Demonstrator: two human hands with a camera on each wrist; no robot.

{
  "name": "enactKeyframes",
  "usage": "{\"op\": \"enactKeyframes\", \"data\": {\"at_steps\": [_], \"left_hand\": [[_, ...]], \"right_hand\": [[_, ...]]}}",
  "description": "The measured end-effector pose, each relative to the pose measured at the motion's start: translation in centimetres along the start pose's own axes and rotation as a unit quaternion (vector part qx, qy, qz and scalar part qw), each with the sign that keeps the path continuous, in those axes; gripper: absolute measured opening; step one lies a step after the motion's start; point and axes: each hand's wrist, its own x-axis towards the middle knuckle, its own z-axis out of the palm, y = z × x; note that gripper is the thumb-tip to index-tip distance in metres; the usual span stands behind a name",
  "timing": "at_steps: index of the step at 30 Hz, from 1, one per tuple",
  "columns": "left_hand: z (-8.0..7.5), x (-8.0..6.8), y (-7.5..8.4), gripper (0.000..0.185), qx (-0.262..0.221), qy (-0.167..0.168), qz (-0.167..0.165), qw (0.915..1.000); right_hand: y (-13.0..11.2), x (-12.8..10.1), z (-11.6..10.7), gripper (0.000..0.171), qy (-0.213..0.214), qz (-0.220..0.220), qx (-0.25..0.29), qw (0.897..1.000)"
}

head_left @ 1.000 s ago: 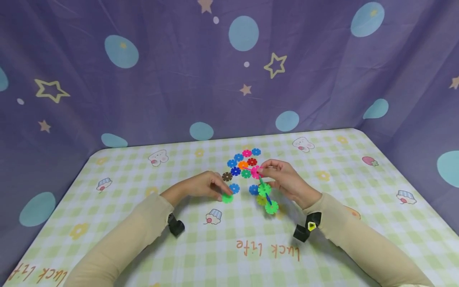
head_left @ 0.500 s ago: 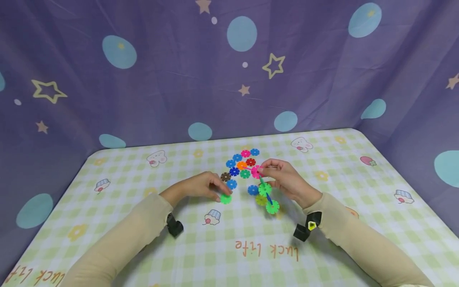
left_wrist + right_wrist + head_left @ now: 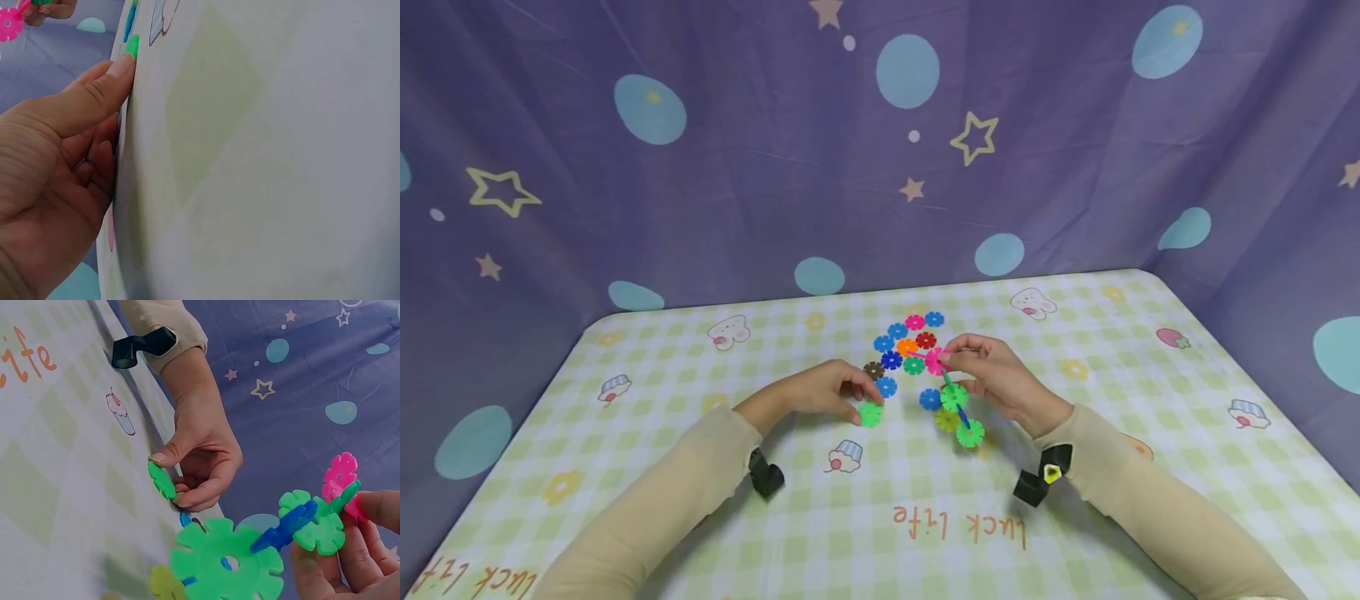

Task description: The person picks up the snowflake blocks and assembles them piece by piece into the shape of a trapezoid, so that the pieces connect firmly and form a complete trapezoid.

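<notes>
My left hand (image 3: pixel 853 398) pinches a light green snowflake disc (image 3: pixel 870 413) between thumb and fingers at the tablecloth; in the right wrist view this green disc (image 3: pixel 162 480) is tipped up on edge. The left wrist view shows my thumb (image 3: pixel 94 94) against the green disc (image 3: pixel 132 47). My right hand (image 3: pixel 961 368) holds a joined chain of discs (image 3: pixel 955 400) by its pink top disc (image 3: pixel 934 360), and the chain's bottom green disc (image 3: pixel 970 433) is near the cloth. Up close, the chain (image 3: pixel 294 531) is made of green, blue and pink discs.
Several loose discs (image 3: pixel 904 342) in blue, orange, red, pink and brown lie between and beyond my hands. A yellow-green disc (image 3: pixel 946 419) lies under the chain. The checked tablecloth (image 3: pixel 1075 500) covers the table, and a purple curtain (image 3: pixel 737 167) hangs close behind it.
My left hand has closed on the green disc, drawn it slightly left and tipped it up. The right hand and its chain have stayed almost still.
</notes>
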Motion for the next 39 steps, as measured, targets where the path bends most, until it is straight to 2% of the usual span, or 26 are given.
{"op": "enactKeyframes", "data": {"at_steps": [8, 14, 19, 22, 27, 30, 32, 36, 39], "left_hand": [[-0.1, -0.1, 0.5, 0.027, 0.031, 0.022, -0.008, 0.9992], [-0.2, -0.1, 0.7, 0.02, 0.014, 0.046, -0.018, 0.9987], [-0.2, -0.2, 0.7, 0.017, -0.005, 0.04, -0.012, 0.9991], [-0.2, -0.4, 0.8, 0.016, 0.002, 0.045, -0.005, 0.999], [-0.4, -0.7, 1.5, 0.016, -0.002, 0.086, -0.019, 0.9961], [-0.5, -0.7, 2.3, 0.014, -0.035, 0.131, -0.025, 0.9905], [-0.7, -0.7, 3.0, 0.013, -0.06, 0.169, -0.025, 0.9835], [-0.7, -0.7, 4.4, 0.016, -0.097, 0.254, -0.027, 0.962], [-0.5, -0.7, 5.3, 0.019, -0.12, 0.294, -0.021, 0.9479]], "right_hand": [[0.1, 0.1, -0.1, 0.006, 0.015, -0.015, 0.013, 1.0], [0.0, 0.2, 0.2, 0.009, 0.013, -0.039, -0.027, 0.999], [-0.1, 0.1, 0.4, 0.007, 0.029, -0.064, -0.039, 0.997], [-0.1, 0.1, 0.5, 0.006, 0.042, -0.082, -0.037, 0.995], [0.1, 0.0, 0.6, 0.008, 0.03, -0.115, -0.044, 0.992], [0.1, 0.0, 0.6, 0.01, 0.025, -0.13, -0.053, 0.99], [0.1, 0.0, 0.7, 0.01, 0.026, -0.139, -0.06, 0.988], [0.1, 0.1, 0.8, 0.01, 0.031, -0.149, -0.067, 0.986], [0.2, 0.1, 0.9, 0.01, 0.035, -0.149, -0.074, 0.985]]}}
